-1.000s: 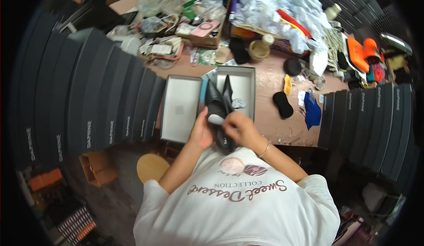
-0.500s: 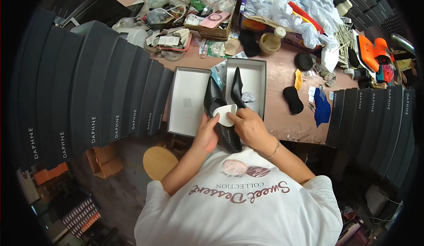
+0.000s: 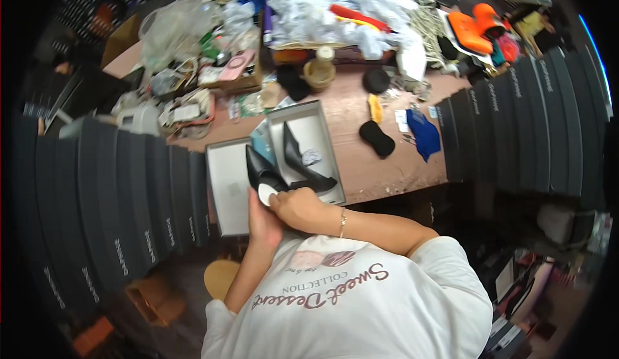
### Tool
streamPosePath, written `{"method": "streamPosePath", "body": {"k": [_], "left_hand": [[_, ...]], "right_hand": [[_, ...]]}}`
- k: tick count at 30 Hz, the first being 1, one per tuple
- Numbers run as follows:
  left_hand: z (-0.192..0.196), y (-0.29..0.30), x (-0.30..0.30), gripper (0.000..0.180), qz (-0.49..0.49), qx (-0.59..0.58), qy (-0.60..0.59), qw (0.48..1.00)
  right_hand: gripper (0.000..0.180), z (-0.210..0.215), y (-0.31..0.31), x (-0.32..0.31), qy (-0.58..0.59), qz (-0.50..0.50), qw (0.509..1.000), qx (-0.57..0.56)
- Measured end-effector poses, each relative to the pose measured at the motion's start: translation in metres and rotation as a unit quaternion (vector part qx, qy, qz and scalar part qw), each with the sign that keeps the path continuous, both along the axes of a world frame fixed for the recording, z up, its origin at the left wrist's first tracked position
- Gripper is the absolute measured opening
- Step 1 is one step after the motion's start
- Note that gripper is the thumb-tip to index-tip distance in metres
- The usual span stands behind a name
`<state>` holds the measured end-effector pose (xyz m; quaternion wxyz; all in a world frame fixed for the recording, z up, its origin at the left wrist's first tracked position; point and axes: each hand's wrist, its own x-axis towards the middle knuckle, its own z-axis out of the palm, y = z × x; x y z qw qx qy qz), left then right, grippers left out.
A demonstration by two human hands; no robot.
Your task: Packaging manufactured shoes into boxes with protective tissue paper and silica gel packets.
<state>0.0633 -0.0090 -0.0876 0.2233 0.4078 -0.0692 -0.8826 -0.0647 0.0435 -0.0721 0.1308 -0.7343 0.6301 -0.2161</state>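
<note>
A black pointed shoe (image 3: 260,169) lies over the edge of the open shoe box, its toe pointing away from me. My left hand (image 3: 263,222) is closed around its near left side. With bent fingers, my right hand (image 3: 303,210) pinches a thin white pad (image 3: 265,195) at the shoe's opening. Most of the shoe's heel end is hidden behind my hands. The matching black heeled shoe (image 3: 293,149) rests in the right half of the grey-edged white box (image 3: 320,123), beside a crumpled paper ball (image 3: 311,157).
Stacks of dark shoe boxes stand at the left (image 3: 106,198) and right (image 3: 516,120). Further back are a jar (image 3: 320,72), a box heaped with white plastic bags (image 3: 329,10) and an orange tool (image 3: 474,30). A black pad (image 3: 376,139) and blue cloth (image 3: 423,136) lie on the pink tabletop.
The whole view has turned, shifting the box and shoes leftward in it. My right hand now covers more of the shoe's heel end, and less of the white pad shows.
</note>
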Motion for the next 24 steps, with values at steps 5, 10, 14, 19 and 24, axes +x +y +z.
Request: {"method": "streamPosePath", "body": {"k": [5,10,14,19,24], "left_hand": [[0.008,-0.003,-0.005,0.067,0.006,-0.05,-0.023,0.998],[0.007,-0.007,-0.007,0.067,-0.028,-0.047,-0.045,0.997],[0.011,-0.01,-0.012,0.066,-0.041,-0.071,-0.011,0.997],[0.008,-0.011,-0.007,0.071,-0.038,-0.063,-0.004,0.997],[0.015,-0.011,-0.011,0.071,-0.026,-0.038,-0.04,0.998]], "right_hand": [[0.026,-0.003,-0.002,-0.027,0.049,0.014,0.997,-0.053],[0.022,-0.014,0.007,-0.013,0.104,0.051,0.993,-0.04],[0.014,-0.014,-0.013,-0.016,0.11,0.03,0.993,-0.036],[0.014,-0.006,-0.021,-0.004,0.127,0.069,0.989,-0.014],[0.013,-0.032,-0.023,-0.026,-0.104,0.145,0.983,-0.043]]}}
